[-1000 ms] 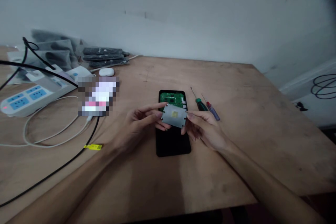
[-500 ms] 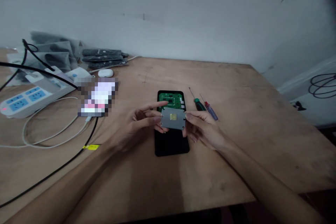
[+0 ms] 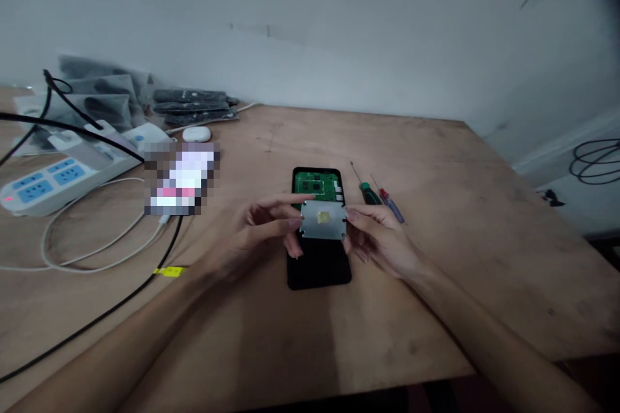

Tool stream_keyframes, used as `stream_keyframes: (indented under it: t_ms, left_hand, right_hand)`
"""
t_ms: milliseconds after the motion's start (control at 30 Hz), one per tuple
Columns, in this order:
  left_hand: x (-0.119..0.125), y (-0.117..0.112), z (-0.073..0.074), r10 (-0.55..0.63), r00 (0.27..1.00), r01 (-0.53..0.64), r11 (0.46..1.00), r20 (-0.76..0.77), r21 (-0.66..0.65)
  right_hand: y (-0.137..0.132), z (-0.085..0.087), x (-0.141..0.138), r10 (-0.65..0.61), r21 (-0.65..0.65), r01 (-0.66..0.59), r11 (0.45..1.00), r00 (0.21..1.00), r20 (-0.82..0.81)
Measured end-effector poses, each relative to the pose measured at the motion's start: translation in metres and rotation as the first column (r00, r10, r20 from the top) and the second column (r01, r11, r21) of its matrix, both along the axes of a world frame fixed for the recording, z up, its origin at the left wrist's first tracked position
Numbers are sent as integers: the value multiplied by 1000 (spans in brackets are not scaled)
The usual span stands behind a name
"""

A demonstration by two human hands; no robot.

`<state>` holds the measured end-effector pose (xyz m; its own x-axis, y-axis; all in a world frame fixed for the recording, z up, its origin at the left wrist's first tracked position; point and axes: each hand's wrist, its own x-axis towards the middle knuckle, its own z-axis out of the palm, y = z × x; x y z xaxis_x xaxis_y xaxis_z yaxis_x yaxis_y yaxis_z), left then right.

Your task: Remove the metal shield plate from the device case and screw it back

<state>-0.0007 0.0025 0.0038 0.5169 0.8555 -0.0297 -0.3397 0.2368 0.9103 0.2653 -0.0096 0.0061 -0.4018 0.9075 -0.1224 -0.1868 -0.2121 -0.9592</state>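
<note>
A small grey metal plate [image 3: 323, 220] with a yellow square in its middle is held between both hands above an opened black device [image 3: 318, 264]. My left hand [image 3: 264, 227] pinches the plate's left edge. My right hand [image 3: 376, 240] pinches its right edge. The device lies flat on the wooden table [image 3: 436, 206], and a green circuit board [image 3: 317, 183] shows at its far end, just beyond the plate.
Two small screwdrivers, one green-handled [image 3: 369, 190] and one red and blue [image 3: 390, 204], lie right of the device. At the left are a white power strip [image 3: 58, 177], white and black cables [image 3: 97, 251], a white earbud case [image 3: 197, 134], dark packets [image 3: 194, 103] and a blurred patch.
The plate has been turned level and lowered slightly toward the device between both hands. Nothing else on the table has moved.
</note>
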Motion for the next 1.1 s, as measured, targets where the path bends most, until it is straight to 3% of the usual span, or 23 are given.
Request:
stream_keyframes:
  t_ms: [400,567,767,1000,1100]
  left_hand:
    - [4,-7,9,-79,992,87,993,-97,81]
    - [5,-9,7,-44,979,67,991,-198,114]
    - [7,-10,12,-7,977,45,985,-215,168]
    - [6,-11,9,110,952,-48,975,-284,219]
    - [4,-11,8,132,942,-65,974,-309,219]
  right_hand:
    - [0,-2,0,30,67,-33,997,998,50]
    - [-2,-3,0,71,77,-77,994,995,72]
    - [-3,-3,1,88,82,-94,992,993,73]
    - [-2,-1,-2,-75,124,63,990,993,92]
    - [-2,4,-3,-90,166,62,984,982,168]
